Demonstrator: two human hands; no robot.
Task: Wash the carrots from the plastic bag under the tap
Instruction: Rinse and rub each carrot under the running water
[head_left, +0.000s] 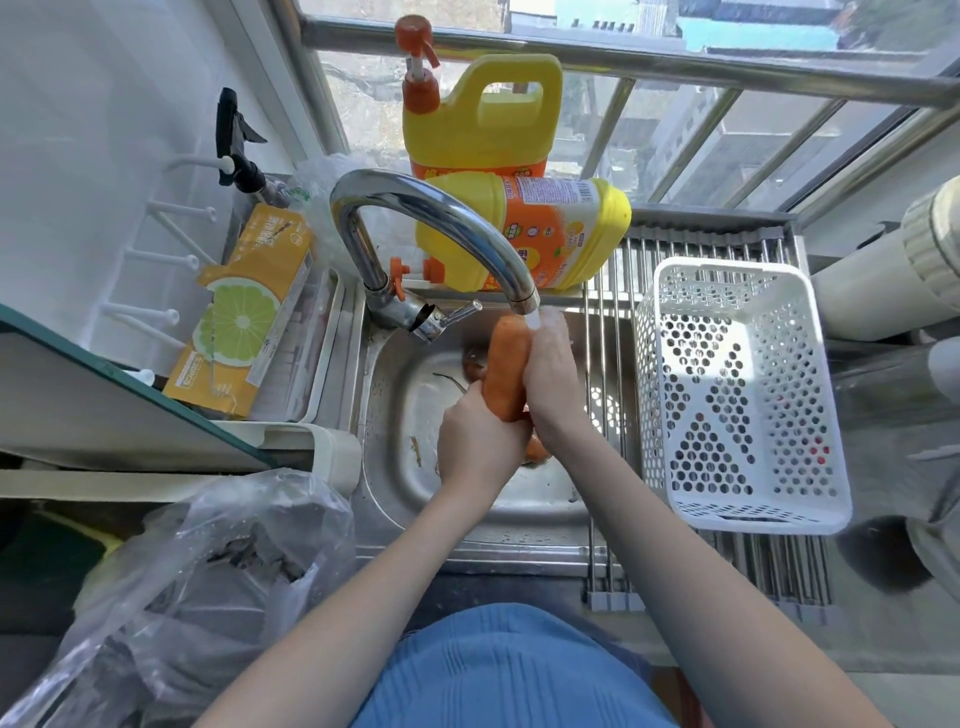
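Sunlit barred window behind; white wall left; possibly buildings outside.

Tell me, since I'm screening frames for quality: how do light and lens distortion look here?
Head view: strong daylight through the window; glare on the tap and sink; wide-angle bending at the edges; carrot, left hand and right hand reasonably sharp.
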